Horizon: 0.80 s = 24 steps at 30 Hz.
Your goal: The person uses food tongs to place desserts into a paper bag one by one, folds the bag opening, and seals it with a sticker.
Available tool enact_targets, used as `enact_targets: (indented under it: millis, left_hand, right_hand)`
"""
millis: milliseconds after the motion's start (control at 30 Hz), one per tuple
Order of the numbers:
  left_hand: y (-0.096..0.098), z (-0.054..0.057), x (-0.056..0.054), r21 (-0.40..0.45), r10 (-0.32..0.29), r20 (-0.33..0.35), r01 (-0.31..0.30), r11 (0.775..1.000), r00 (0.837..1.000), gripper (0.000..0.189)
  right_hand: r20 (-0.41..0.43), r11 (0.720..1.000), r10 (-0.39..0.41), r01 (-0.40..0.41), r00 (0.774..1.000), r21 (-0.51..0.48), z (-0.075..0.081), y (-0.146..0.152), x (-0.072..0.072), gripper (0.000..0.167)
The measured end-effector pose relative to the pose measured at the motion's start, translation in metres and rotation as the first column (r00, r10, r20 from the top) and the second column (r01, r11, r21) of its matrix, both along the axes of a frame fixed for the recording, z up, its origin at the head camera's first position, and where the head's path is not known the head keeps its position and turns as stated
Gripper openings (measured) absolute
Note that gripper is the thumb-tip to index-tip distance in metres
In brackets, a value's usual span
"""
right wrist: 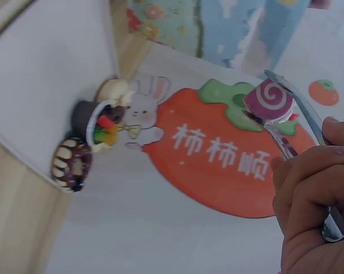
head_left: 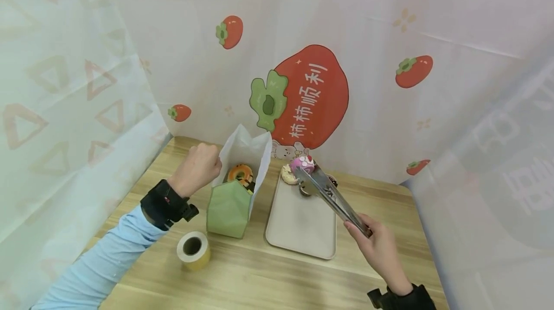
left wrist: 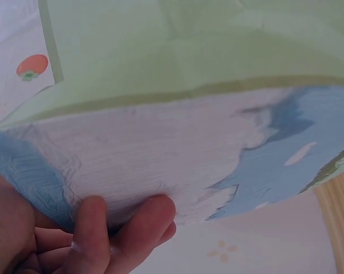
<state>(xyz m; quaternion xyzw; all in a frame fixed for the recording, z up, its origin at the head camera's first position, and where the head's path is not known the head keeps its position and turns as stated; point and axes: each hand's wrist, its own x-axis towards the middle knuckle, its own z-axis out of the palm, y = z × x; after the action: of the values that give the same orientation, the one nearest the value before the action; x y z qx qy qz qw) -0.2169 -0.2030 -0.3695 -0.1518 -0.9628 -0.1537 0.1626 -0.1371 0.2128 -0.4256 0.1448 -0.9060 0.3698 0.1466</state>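
My left hand (head_left: 196, 170) pinches the upper edge of a standing paper bag (head_left: 227, 209), its fingertips and thumb at the rim in the left wrist view. The bag gapes, and an orange ring doughnut (head_left: 239, 174) with dark pieces lies inside. With my right hand (head_left: 378, 247) I grip metal tongs (head_left: 342, 206). Their tips hold a pink swirl cake (right wrist: 268, 101) above the far end of a pale tray (head_left: 298, 223). On that end sit a cream-topped pastry (head_left: 288, 175), a dark cup with coloured pieces (right wrist: 85, 121) and a chocolate doughnut (right wrist: 73, 162).
A roll of tape (head_left: 193, 251) stands on the wooden table (head_left: 242, 281), in front of the bag. White curtains (head_left: 368, 122) with printed persimmons enclose the table at the back and sides.
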Motion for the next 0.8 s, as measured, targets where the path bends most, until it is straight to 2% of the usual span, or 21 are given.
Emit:
enact_targets:
  millis: [167, 367, 533, 667, 800]
  left_hand:
    - [0.001, 0.001, 0.0, 0.004, -0.003, 0.01, 0.003, 1.0, 1.0, 0.044]
    - [0.0, 0.0, 0.0, 0.004, 0.001, 0.011, -0.001, 1.0, 1.0, 0.041]
    - [0.002, 0.0, -0.001, 0.006, 0.001, 0.019, -0.001, 1.0, 1.0, 0.038]
    - [0.003, 0.0, -0.001, 0.013, 0.002, 0.037, -0.003, 1.0, 0.999, 0.032]
    - [0.004, 0.0, -0.001, 0.012, 0.004, 0.04, -0.005, 1.0, 0.999, 0.028]
  right_hand:
    - [-0.008, 0.998, 0.069, -0.069, 0.998, 0.008, 0.025, -0.008, -0.005, 0.007]
    - [-0.07, 0.975, 0.187, -0.176, 0.98, 0.134, 0.062, -0.03, -0.026, 0.008]
    - [0.007, 0.913, 0.339, -0.331, 0.941, 0.24, 0.092, -0.053, -0.051, 0.008]
    - [0.085, 0.853, 0.399, -0.403, 0.913, 0.332, 0.106, -0.074, -0.069, 0.013]
    - [0.114, 0.783, 0.444, -0.447, 0.889, 0.433, 0.114, -0.098, -0.087, 0.016]
